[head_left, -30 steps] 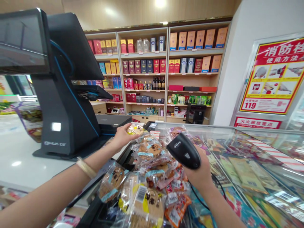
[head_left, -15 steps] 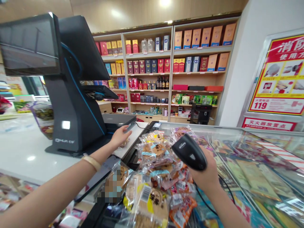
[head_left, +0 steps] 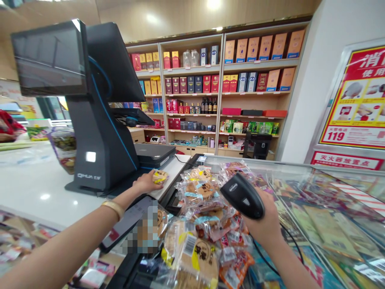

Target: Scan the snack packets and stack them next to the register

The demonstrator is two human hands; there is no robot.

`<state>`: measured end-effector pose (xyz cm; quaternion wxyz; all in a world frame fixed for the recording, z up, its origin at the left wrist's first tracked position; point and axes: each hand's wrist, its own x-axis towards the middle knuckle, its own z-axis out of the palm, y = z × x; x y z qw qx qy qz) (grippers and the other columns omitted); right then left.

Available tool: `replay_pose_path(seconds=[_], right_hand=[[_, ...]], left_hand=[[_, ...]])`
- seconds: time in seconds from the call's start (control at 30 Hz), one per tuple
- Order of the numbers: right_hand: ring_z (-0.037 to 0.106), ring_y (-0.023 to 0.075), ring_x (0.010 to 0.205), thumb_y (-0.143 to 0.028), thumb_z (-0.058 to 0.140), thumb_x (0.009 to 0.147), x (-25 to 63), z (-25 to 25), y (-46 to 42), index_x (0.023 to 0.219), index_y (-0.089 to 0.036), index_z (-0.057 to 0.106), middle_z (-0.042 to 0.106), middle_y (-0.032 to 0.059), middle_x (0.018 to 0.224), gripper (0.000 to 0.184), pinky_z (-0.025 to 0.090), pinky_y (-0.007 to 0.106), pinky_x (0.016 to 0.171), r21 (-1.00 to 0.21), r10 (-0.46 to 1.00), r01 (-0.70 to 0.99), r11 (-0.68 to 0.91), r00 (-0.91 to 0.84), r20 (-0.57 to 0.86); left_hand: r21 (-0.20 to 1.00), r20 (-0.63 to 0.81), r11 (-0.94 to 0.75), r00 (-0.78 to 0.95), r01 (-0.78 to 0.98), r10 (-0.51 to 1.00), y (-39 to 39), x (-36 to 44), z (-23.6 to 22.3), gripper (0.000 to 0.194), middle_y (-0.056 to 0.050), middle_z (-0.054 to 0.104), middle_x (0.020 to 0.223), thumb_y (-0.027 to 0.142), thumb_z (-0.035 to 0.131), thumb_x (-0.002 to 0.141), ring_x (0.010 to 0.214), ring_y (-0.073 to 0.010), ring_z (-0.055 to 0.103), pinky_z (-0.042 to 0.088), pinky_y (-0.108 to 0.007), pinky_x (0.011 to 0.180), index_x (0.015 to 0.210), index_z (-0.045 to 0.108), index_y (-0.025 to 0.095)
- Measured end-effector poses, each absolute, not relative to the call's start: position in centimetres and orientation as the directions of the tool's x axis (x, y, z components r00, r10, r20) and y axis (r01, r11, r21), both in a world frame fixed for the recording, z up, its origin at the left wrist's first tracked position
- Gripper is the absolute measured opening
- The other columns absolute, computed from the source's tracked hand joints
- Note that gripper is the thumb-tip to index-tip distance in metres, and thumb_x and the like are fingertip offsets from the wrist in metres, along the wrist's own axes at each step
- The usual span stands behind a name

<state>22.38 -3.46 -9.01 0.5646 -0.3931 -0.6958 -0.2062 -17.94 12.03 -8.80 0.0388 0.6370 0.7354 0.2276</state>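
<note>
While clamping a yellow packet [head_left: 160, 176] between thumb and fingers of the left hand [head_left: 145, 183], just by the counter's [head_left: 36, 180] edge, grips a scanner [head_left: 242, 196] in the right hand [head_left: 266, 218], with fingertips hidden. Has heaped packets [head_left: 200, 190] between both arms, the till [head_left: 100, 140] beyond the left, a cord [head_left: 293, 237] beneath the right, perhaps apt to snag.

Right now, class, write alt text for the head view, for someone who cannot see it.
A person's right hand holds a black handheld scanner by a pile of clear-wrapped biscuits, while the left hand touches a small yellow-marked packet. A large dark monitor stands at left; shelves of boxes and bottles fill the background.
</note>
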Motion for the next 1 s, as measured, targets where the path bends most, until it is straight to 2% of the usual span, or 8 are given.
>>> replay_pose_path(seconds=[0.1, 0.23, 0.33, 0.47, 0.67, 0.83, 1.0], right_hand=[[0.059, 0.0204, 0.070, -0.024, 0.056, 0.076, 22.5, -9.0, -3.4, 0.087, -0.023, 0.056, 0.063, 0.0002, 0.076, 0.011, 0.040, 0.033, 0.069, -0.162, 0.318, 0.783, 0.601, -0.049, 0.947], [0.059, 0.0208, 0.071, -0.023, 0.055, 0.076, 22.4, -9.0, -3.4, 0.088, -0.023, 0.057, 0.063, 0.0007, 0.076, 0.012, 0.041, 0.033, 0.069, -0.167, 0.323, 0.783, 0.599, -0.045, 0.945], [0.059, 0.0205, 0.071, -0.022, 0.055, 0.076, 22.2, -8.8, -3.5, 0.089, -0.023, 0.057, 0.064, 0.0009, 0.078, 0.013, 0.041, 0.033, 0.069, -0.169, 0.320, 0.782, 0.600, -0.041, 0.947], [0.060, 0.0210, 0.074, -0.023, 0.057, 0.076, 22.1, -8.7, -3.6, 0.089, -0.023, 0.057, 0.065, 0.0017, 0.082, 0.013, 0.042, 0.033, 0.069, -0.185, 0.332, 0.775, 0.605, -0.033, 0.943], [0.062, 0.0217, 0.078, -0.022, 0.057, 0.072, 22.1, -8.7, -3.6, 0.091, -0.022, 0.059, 0.066, 0.0030, 0.085, 0.019, 0.043, 0.035, 0.072, -0.177, 0.355, 0.765, 0.619, -0.071, 0.932], [0.060, 0.0212, 0.076, -0.022, 0.056, 0.071, 21.4, -8.4, -3.9, 0.089, -0.022, 0.061, 0.065, 0.0026, 0.081, 0.019, 0.043, 0.035, 0.073, -0.240, 0.383, 0.746, 0.621, -0.021, 0.924], [0.061, 0.0223, 0.079, -0.023, 0.056, 0.073, 21.3, -8.2, -4.0, 0.091, -0.022, 0.063, 0.066, 0.0035, 0.082, 0.019, 0.044, 0.036, 0.074, -0.269, 0.407, 0.760, 0.592, 0.006, 0.914]], left_hand=[[0.297, 0.245, 0.129, -0.206, 0.946, 0.947, 11.1, -17.3, -8.6, 0.090, -0.020, 0.055, 0.136, 0.040, 0.076, 0.053, 0.121, -0.0419, 0.055, 0.047, -0.045, 0.092, 0.136, 0.047, 0.020], [0.155, 0.369, 0.020, -0.077, 0.988, 0.926, 9.4, -16.6, -8.3, 0.089, -0.016, 0.052, 0.138, 0.026, 0.068, 0.062, 0.122, -0.0308, 0.056, 0.045, -0.035, 0.097, 0.144, 0.036, 0.017], [0.034, 0.499, -0.055, 0.030, 0.998, 0.866, 8.0, -15.8, -7.2, 0.087, -0.018, 0.050, 0.139, 0.022, 0.064, 0.067, 0.118, -0.0310, 0.057, 0.045, -0.037, 0.098, 0.147, 0.031, 0.013], [-0.152, 0.632, -0.159, 0.220, 0.976, 0.743, 5.9, -13.9, -4.4, 0.078, -0.018, 0.051, 0.138, 0.025, 0.062, 0.076, 0.113, -0.0321, 0.057, 0.046, -0.040, 0.092, 0.147, 0.030, 0.016], [-0.357, 0.698, -0.308, 0.471, 0.882, 0.539, 2.7, -9.6, -0.9, 0.076, -0.014, 0.053, 0.138, 0.014, 0.057, 0.077, 0.114, -0.0309, 0.055, 0.044, -0.041, 0.092, 0.148, 0.031, 0.021], [-0.424, 0.695, -0.381, 0.565, 0.821, 0.444, 1.4, -7.6, -0.5, 0.083, -0.012, 0.053, 0.138, 0.006, 0.054, 0.074, 0.113, -0.0288, 0.055, 0.044, -0.040, 0.095, 0.151, 0.029, 0.024], [-0.348, 0.666, -0.411, 0.530, 0.843, 0.524, 1.2, -7.1, -0.8, 0.081, -0.008, 0.050, 0.142, 0.008, 0.053, 0.076, 0.117, -0.0301, 0.053, 0.041, -0.043, 0.102, 0.150, 0.030, 0.029]])
